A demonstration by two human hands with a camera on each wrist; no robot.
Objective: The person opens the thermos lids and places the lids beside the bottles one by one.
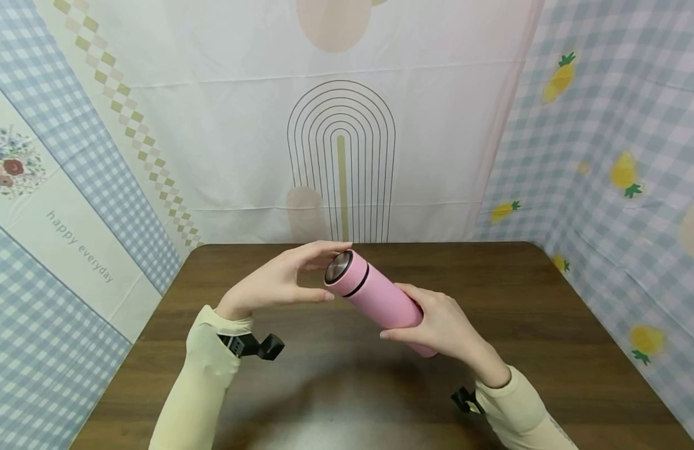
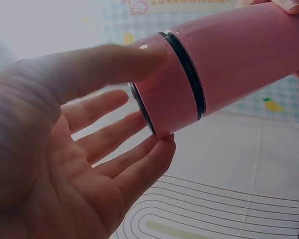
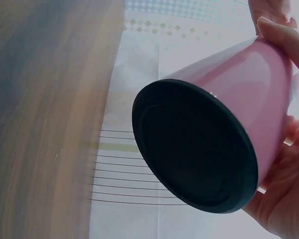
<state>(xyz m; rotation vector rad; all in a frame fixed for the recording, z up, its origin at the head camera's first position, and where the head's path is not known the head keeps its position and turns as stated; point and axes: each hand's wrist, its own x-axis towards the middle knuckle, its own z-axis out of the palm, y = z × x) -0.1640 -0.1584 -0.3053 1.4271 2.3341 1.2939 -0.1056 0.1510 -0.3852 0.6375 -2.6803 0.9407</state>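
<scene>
A pink thermos flask is tilted above the table, its capped end up and to the left. My right hand grips its lower body, thumb on the near side and fingers round the far side. The flask's black base faces the right wrist camera. My left hand is spread about the lid, which has a shiny metal top. In the left wrist view the thumb overlaps the lid's side, one fingertip is right at its lower edge, and the other fingers extend past its end.
Beneath the hands is a dark brown wooden table. A white patterned cloth hangs behind its far edge, with checked cloths along the sides. Both wrists carry small black camera mounts.
</scene>
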